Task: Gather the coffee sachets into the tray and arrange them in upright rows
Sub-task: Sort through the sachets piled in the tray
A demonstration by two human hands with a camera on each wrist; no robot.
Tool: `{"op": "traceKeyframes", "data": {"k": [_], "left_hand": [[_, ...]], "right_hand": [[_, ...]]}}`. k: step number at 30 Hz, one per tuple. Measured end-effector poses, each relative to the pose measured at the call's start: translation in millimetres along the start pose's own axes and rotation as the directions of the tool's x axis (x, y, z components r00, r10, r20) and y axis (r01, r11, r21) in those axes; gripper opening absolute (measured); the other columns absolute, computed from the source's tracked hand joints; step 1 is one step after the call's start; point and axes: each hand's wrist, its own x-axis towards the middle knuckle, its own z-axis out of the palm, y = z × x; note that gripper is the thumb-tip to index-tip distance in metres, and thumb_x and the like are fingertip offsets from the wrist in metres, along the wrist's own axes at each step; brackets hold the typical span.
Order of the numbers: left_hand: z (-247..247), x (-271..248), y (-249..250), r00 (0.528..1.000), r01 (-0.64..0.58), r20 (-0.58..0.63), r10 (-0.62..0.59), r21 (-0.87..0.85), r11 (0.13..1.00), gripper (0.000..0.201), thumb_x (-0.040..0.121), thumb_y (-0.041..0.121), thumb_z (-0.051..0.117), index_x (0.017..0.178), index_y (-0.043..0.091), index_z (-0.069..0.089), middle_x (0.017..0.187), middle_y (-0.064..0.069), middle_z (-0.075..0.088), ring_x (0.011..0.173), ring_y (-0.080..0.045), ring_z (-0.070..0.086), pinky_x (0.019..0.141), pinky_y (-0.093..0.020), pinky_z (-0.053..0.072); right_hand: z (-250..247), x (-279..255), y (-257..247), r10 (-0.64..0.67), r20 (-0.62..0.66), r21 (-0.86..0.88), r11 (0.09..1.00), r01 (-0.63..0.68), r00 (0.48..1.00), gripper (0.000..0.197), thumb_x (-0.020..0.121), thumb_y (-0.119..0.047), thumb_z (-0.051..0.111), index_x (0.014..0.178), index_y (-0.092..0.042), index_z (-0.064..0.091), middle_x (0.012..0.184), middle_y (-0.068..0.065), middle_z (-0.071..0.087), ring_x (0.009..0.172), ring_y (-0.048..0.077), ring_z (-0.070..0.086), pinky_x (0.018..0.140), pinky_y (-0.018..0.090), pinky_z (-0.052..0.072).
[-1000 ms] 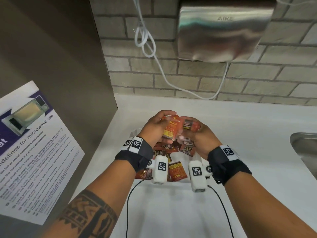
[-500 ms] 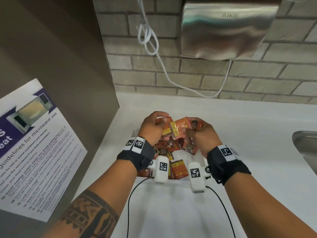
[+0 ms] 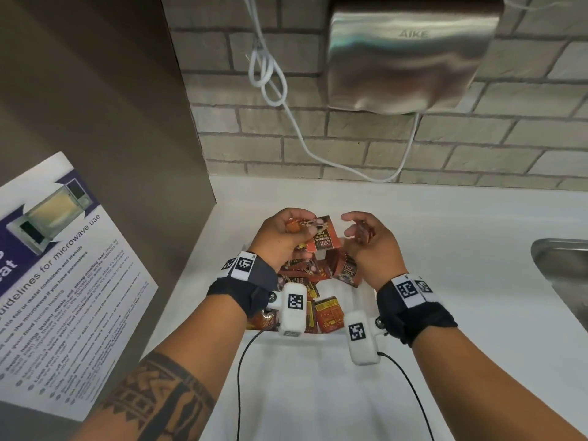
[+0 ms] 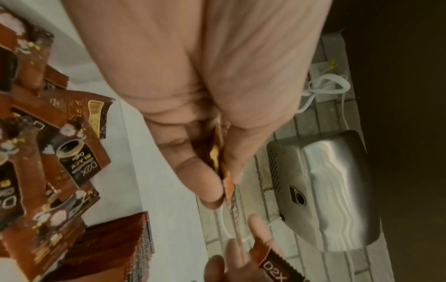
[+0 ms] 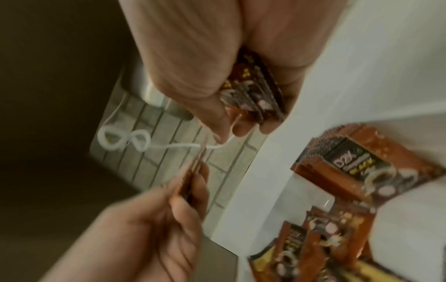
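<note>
My left hand (image 3: 288, 235) pinches a thin stack of brown-orange coffee sachets (image 3: 323, 238) above the white tray (image 3: 362, 289); in the left wrist view these held sachets (image 4: 220, 167) show edge-on between thumb and fingers. My right hand (image 3: 366, 237) sits just right of it, fingers curled round a small bundle of sachets (image 5: 253, 99) against the palm. Loose sachets (image 3: 327, 313) lie jumbled in the tray below both hands. An upright stack of sachets (image 5: 357, 162) stands at the tray's far side.
The tray sits on a white counter (image 3: 445, 249) against a brick wall. A steel hand dryer (image 3: 410, 55) with a looped white cable (image 3: 267, 81) hangs above. A brown panel with a microwave poster (image 3: 54, 281) stands left. A steel sink (image 3: 563, 272) is at right.
The two hands, pressed together on one bundle earlier, have drawn apart. The left hand now holds sachets turned face up, and the right keeps its own bundle.
</note>
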Motion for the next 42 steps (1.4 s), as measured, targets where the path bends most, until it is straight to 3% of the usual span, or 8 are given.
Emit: {"op": "traceKeyframes", "data": {"k": [3, 7, 13, 19, 24, 30, 37, 42], "left_hand": [[-1.8, -0.9, 3.2, 0.995, -0.087, 0.063, 0.081, 0.098, 0.991, 0.027, 0.085, 0.005, 0.077, 0.106, 0.019, 0.067, 0.111, -0.011, 0.072, 0.084, -0.021, 0.072, 0.049, -0.026, 0.055], [3.1, -0.6, 4.7, 0.986, -0.145, 0.102, 0.132, 0.139, 0.980, 0.031, 0.084, 0.004, 0.078, 0.110, 0.017, 0.068, 0.110, -0.010, 0.072, 0.080, -0.019, 0.069, 0.049, -0.026, 0.054], [-3.9, -1.9, 0.3, 0.972, -0.060, 0.232, 0.027, 0.138, 0.989, 0.055, 0.078, -0.002, 0.082, 0.121, 0.024, 0.060, 0.113, -0.008, 0.064, 0.097, -0.026, 0.067, 0.076, -0.040, 0.062], [-9.7, 6.0, 1.5, 0.991, -0.133, 0.041, 0.127, 0.234, 0.963, 0.062, 0.050, 0.029, 0.092, 0.105, 0.038, 0.067, 0.109, -0.001, 0.073, 0.105, -0.028, 0.068, 0.095, -0.053, 0.055], [-14.9, 7.9, 8.3, 0.980, -0.201, 0.037, 0.198, 0.201, 0.959, 0.052, 0.071, -0.003, 0.086, 0.109, 0.025, 0.065, 0.109, -0.002, 0.072, 0.102, -0.019, 0.068, 0.096, -0.046, 0.056], [-24.1, 8.2, 27.5, 0.945, -0.240, 0.316, 0.088, 0.484, 0.842, 0.053, 0.077, -0.009, 0.077, 0.112, 0.030, 0.068, 0.111, 0.002, 0.074, 0.102, -0.017, 0.071, 0.095, -0.041, 0.057], [-5.5, 6.7, 39.2, 0.921, -0.290, 0.382, 0.078, 0.538, 0.791, 0.060, 0.076, -0.005, 0.079, 0.116, 0.037, 0.066, 0.122, 0.011, 0.069, 0.105, -0.013, 0.069, 0.093, -0.044, 0.058], [8.9, 5.8, 28.5, 0.918, -0.285, 0.386, 0.088, 0.489, 0.825, 0.060, 0.074, -0.004, 0.082, 0.118, 0.033, 0.066, 0.118, 0.007, 0.070, 0.102, -0.014, 0.070, 0.092, -0.042, 0.058]], "right_hand": [[-2.0, 0.3, -8.8, 0.215, 0.056, 0.307, 0.926, -0.222, 0.975, 0.029, 0.089, -0.017, 0.072, 0.116, -0.018, 0.062, 0.097, 0.004, 0.074, 0.088, 0.023, 0.073, 0.073, 0.038, 0.059], [3.6, 1.3, -10.3, 0.181, 0.289, 0.251, 0.933, -0.257, 0.940, 0.054, 0.070, -0.021, 0.085, 0.120, -0.012, 0.064, 0.109, 0.009, 0.074, 0.099, 0.026, 0.072, 0.083, 0.041, 0.058], [4.8, -1.2, -6.6, 0.234, 0.145, 0.368, 0.889, -0.272, 0.961, 0.028, 0.085, -0.004, 0.073, 0.112, -0.011, 0.069, 0.097, 0.011, 0.076, 0.086, 0.028, 0.074, 0.069, 0.037, 0.058], [7.0, -4.8, -1.1, 0.252, 0.133, 0.310, 0.908, -0.282, 0.959, 0.034, 0.081, -0.001, 0.075, 0.113, -0.004, 0.067, 0.093, 0.017, 0.075, 0.083, 0.031, 0.072, 0.079, 0.046, 0.058], [5.9, -10.8, -0.7, 0.257, 0.241, 0.331, 0.885, -0.328, 0.936, 0.034, 0.081, -0.007, 0.077, 0.110, 0.004, 0.064, 0.085, 0.023, 0.068, 0.073, 0.026, 0.063, 0.067, 0.036, 0.055], [-12.7, -0.8, -10.8, 0.162, 0.179, 0.180, 0.964, -0.195, 0.970, 0.046, 0.077, -0.021, 0.084, 0.117, -0.014, 0.064, 0.090, 0.013, 0.075, 0.082, 0.022, 0.072, 0.076, 0.034, 0.058], [-2.2, 0.4, -11.6, 0.280, 0.477, -0.100, 0.959, -0.265, 0.833, 0.039, 0.078, -0.002, 0.079, 0.113, -0.007, 0.062, 0.090, 0.021, 0.074, 0.066, 0.028, 0.069, 0.058, 0.033, 0.054], [2.0, -3.0, -6.6, 0.276, 0.521, 0.008, 0.945, -0.328, 0.808, 0.042, 0.077, 0.001, 0.078, 0.117, -0.004, 0.065, 0.106, 0.019, 0.073, 0.098, 0.037, 0.070, 0.083, 0.040, 0.058]]}}
